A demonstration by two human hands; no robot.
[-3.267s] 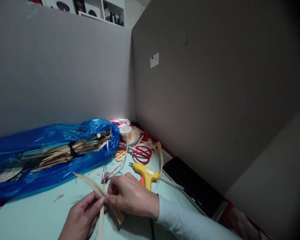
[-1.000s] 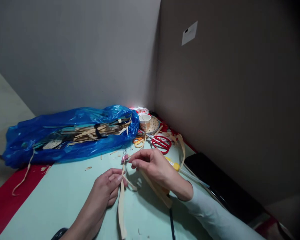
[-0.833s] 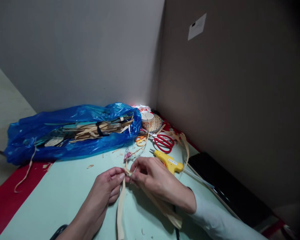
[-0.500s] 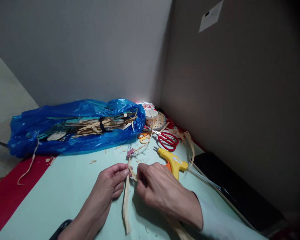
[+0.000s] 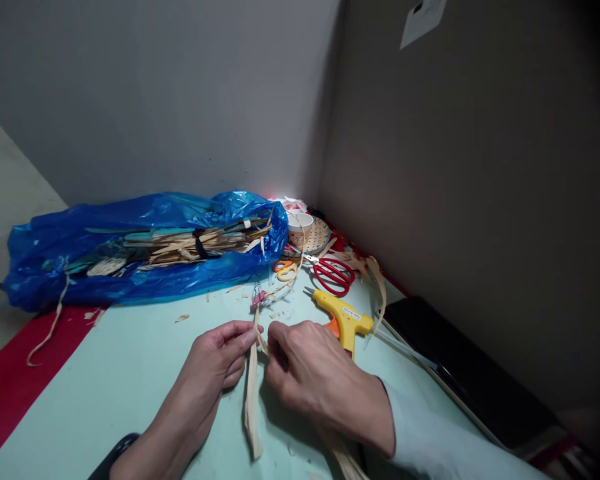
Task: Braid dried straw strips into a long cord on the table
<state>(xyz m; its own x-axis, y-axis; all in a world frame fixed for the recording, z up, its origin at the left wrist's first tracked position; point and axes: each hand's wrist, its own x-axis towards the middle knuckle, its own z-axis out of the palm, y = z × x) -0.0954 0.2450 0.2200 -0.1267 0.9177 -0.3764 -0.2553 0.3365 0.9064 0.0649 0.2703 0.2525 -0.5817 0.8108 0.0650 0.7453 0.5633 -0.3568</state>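
Note:
Between the thumb and fingers of my left hand a pale dried-fibre strip is pinched; one flat tail hangs down toward me over the table. My right hand is closed just to the right, its fingers gripping a second strand that leaves the same pinch point. Beyond my hands, a pink binder clip sits at the far end of the strip, where a thin twisted cord curves away behind. The right fingertips are partly hidden by the back of that hand.
A blue plastic bag with a bundle of dried strips lies at the back left. Behind my right hand are a yellow glue gun, red-handled scissors, orange-handled scissors and a paper cup. A black flat object lies right.
My right hand has come slightly closer to my left, shortening the visible strand between them. The left hand keeps its pinch. The whole view has shifted a little.

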